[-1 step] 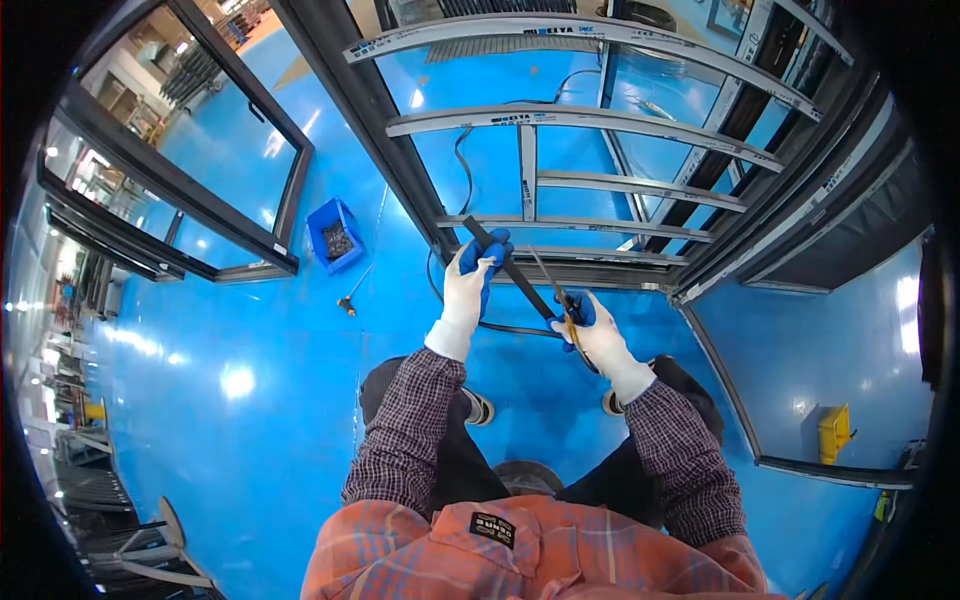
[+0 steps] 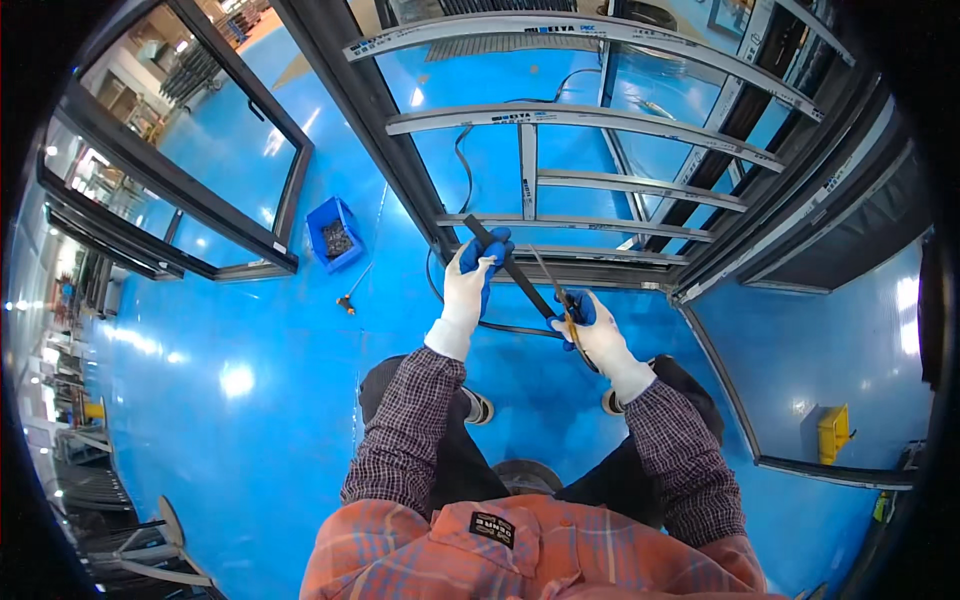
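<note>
My left hand (image 2: 477,270), in a white glove with blue fingertips, is closed round a flat black strip (image 2: 524,283) near its upper end. The strip slants down to the right, its lower end reaching the fingers of my right hand (image 2: 598,338). That hand, gloved the same way, is closed on a tool with a long thin metal blade (image 2: 543,265) and a yellow and black handle; its exact kind is hard to make out. The blade points up and left, beside the strip. A thinner black strip (image 2: 520,330) loops below my hands; whether the two join is unclear.
Ahead stands a dark frame with several pale crossbars (image 2: 620,182). A blue bin (image 2: 336,236) of small dark parts and a thin tool with a brass-coloured end (image 2: 346,305) lie on the floor to the left. Dark glazed frames (image 2: 296,200) stand left; a yellow bin (image 2: 832,432) sits right.
</note>
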`<state>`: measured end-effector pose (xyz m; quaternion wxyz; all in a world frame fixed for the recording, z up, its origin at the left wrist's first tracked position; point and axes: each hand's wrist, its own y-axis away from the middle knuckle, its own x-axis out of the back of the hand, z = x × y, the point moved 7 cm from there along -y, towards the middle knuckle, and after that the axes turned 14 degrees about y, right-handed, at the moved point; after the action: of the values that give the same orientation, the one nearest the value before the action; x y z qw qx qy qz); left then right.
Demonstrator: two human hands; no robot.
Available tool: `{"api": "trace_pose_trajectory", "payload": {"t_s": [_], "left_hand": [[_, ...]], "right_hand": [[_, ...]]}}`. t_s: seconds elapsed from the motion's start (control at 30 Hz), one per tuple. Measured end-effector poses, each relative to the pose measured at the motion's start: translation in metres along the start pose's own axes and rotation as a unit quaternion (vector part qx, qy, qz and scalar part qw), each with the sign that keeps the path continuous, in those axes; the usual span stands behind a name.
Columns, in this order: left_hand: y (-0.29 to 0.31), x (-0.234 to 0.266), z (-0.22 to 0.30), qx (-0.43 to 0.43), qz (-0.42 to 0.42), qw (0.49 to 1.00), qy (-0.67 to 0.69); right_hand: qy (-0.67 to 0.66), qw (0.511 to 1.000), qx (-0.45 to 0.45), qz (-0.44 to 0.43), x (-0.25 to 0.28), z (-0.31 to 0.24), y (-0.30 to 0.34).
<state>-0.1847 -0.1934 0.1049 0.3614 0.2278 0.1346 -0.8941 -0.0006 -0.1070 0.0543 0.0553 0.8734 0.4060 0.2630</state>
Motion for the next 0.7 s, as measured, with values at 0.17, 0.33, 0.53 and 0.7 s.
{"api": "trace_pose_trajectory", "payload": {"t_s": [0.17, 0.33, 0.53, 0.7], "left_hand": [[0.002, -0.004, 0.001, -0.019, -0.006, 1.0, -0.023], [-0.004, -0.003, -0.009, -0.031, -0.041, 0.999, -0.011], [-0.005, 0.003, -0.001, -0.037, -0.013, 0.999, -0.032], [-0.004, 0.008, 0.002, -0.046, 0.016, 0.999, -0.017]], "right_hand": [[0.007, 1.0, -0.01, -0.009, -0.002, 0.002, 0.001], [0.041, 0.999, -0.008, -0.003, -0.003, 0.01, -0.001], [0.051, 0.999, -0.013, -0.01, -0.004, 0.002, -0.004], [0.068, 0.996, -0.053, -0.032, -0.002, -0.007, 0.001]]}}
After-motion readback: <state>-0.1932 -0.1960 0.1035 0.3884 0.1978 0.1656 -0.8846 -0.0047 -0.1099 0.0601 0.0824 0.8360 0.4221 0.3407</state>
